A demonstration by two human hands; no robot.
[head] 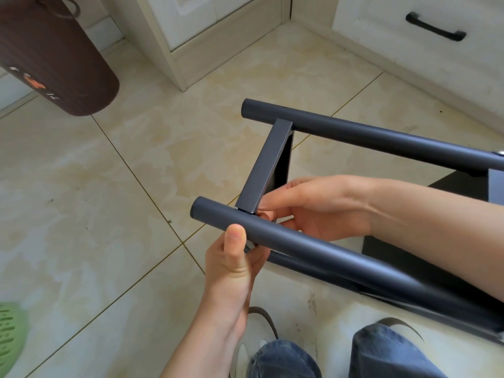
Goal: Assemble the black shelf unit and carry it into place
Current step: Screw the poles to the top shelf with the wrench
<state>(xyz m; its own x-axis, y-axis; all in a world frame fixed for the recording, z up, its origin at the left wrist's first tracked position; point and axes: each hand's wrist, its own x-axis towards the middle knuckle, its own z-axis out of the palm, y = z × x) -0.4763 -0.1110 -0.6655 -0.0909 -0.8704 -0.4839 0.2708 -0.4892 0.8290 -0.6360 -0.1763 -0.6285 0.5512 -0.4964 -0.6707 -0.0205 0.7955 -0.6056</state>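
The black shelf unit lies tilted above the tiled floor, its two round posts running from centre to the right edge. The near post (313, 249) and the far post (381, 135) are joined near their left ends by a flat crossbar (268, 165). My left hand (234, 263) grips the near post from below, thumb lying on top of it. My right hand (313, 205) reaches in from the right between the posts, and its fingertips pinch at the joint where the crossbar meets the near post. A black shelf panel (463, 186) shows behind my right forearm.
A brown cylindrical bin (54, 58) stands at the upper left. White cabinets with a black drawer handle (435, 27) line the back. A green perforated object (11, 339) sits at the lower left edge. My knees in jeans (381, 353) and shoes are at the bottom.
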